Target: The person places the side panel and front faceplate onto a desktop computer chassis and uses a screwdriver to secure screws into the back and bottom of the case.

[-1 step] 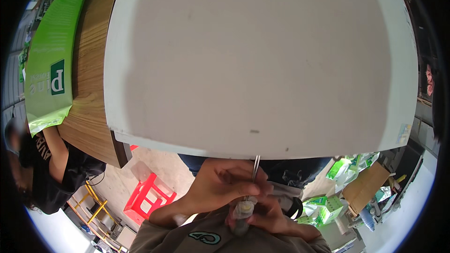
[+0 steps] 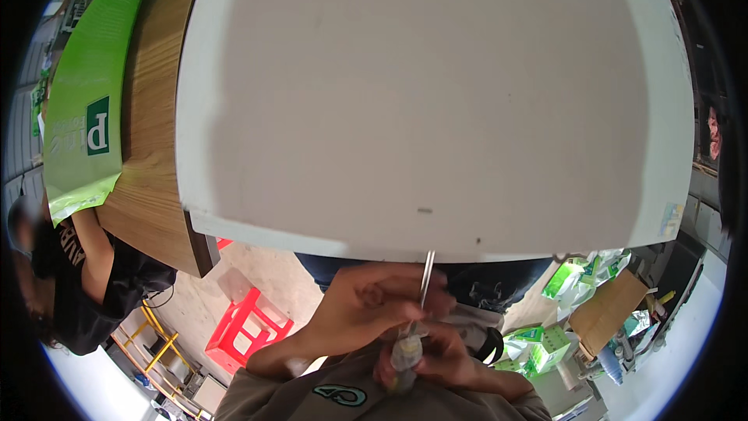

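Both hands work off the near edge of the counter (image 2: 436, 109), in front of the wearer's body, nothing resting on the counter for support. Left hand (image 2: 378, 296) pinches a thin shiny rod (image 2: 428, 277), thumb against finger. Right hand (image 2: 444, 351) grips a small clear piece (image 2: 405, 352) with a yellowish top; kind can't be told, blurred.

Why this hold: the rod is likely pinched low so its shaft runs free and the lower end can be steered. The clear piece is probably held upright-ish, close to the body, to steady it against the rod. Working off the counter probably gives the wrists room.

Rod vs fingers: it passes by the left thumb tip, upper end sticking out beyond the fingers toward the counter's near edge, lower end at the top of the clear piece. Whether it's inside or just touching, can't tell. Clear piece sits between the right fingers, top exposed, lower part blurred. Left fingers closed on the rod, outer ones smeared; right fingers closed round the clear piece.

Left of the counter: green bag (image 2: 86, 93), red stool (image 2: 222, 347), co-worker's arm (image 2: 93, 253). Right of the counter, near side: carton (image 2: 608, 306).
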Motion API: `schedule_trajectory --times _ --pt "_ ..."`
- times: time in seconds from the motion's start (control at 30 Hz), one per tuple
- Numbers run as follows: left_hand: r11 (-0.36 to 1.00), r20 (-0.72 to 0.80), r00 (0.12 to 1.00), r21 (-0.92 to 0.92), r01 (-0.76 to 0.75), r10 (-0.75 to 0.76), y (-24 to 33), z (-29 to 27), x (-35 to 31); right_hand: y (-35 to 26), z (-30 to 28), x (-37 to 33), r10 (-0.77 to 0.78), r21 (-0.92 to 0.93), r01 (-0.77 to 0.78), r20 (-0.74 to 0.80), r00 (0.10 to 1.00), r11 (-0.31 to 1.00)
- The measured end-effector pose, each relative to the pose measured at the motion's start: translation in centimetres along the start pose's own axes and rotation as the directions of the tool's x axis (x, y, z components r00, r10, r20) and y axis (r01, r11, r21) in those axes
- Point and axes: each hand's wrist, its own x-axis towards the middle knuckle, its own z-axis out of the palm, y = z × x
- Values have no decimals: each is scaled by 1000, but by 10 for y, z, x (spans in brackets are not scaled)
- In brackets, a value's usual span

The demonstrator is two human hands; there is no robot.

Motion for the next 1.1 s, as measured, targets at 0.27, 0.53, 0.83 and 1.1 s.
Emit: schedule_trajectory --times 0.27,0.53,0.83,1.1 --pt "917 -36 932 170 361 -360 -74 -43 -87 5 -11 13 -123 -58 125 45 991 990" --pt "939 236 917 205 277 -322 -98 -62 -93 -13 -11 15 -109 -408 131 76 991 904" --pt "958 101 986 269 101 -133 -85 -15 -93 -13 13 26 -221 -271 213 0 975 939" --pt "993 173 979 -31 114 -107 -102 -16 -82 -11 -3 50 -237 73 225 240 942 972"
